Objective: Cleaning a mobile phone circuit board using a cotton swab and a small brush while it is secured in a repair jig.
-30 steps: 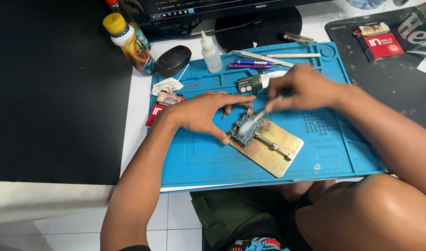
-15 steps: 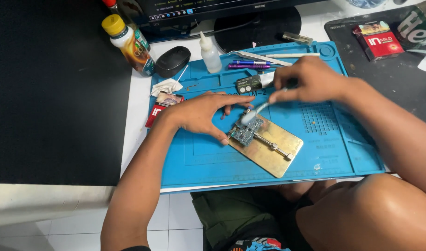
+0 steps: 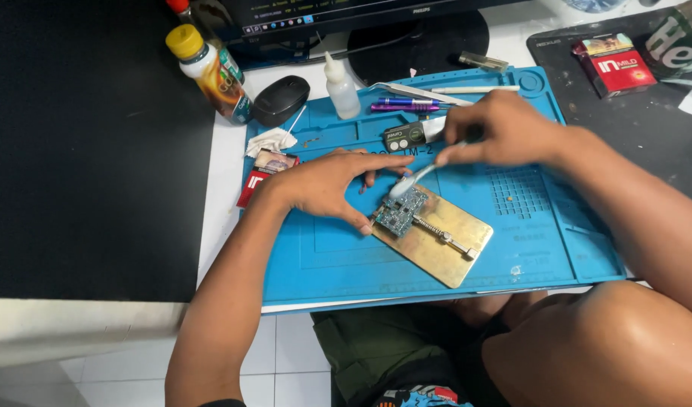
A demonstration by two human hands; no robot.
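Head view shows the left hand (image 3: 332, 185) pressing flat beside the circuit board (image 3: 401, 212), clamped on a brass holder plate (image 3: 436, 240) at frame centre. Right hand (image 3: 504, 132) grips a brush (image 3: 414, 179) touching the board; hard scrubbing could dislodge small components.

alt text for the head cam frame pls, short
The right hand brushes a small circuit board with a white brush, the board clamped on a brass holder plate, which the left hand steadies, on a blue work mat.
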